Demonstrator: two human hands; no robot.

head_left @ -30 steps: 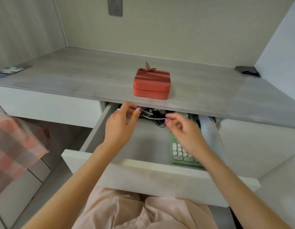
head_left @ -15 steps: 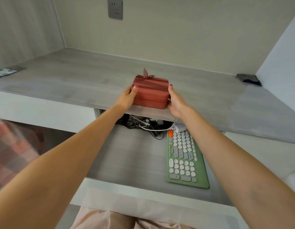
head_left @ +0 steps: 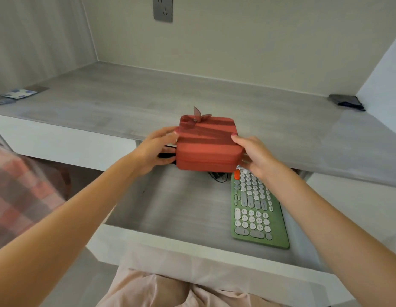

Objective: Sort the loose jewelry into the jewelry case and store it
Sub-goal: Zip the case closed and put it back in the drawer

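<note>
Fingers of my left hand (head_left: 157, 149) and right hand (head_left: 254, 156) curl round opposite sides of the closed red jewelry case (head_left: 207, 144), lifted at the desk's (head_left: 126, 103) front edge above the open drawer (head_left: 170, 202). I read no writing anywhere.

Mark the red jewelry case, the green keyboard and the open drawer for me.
red jewelry case (head_left: 207, 138): head view, on its lid.
green keyboard (head_left: 254, 209): head view, on the middle rows of keys.
open drawer (head_left: 170, 204): head view, on its bare floor left of the keyboard.
</note>
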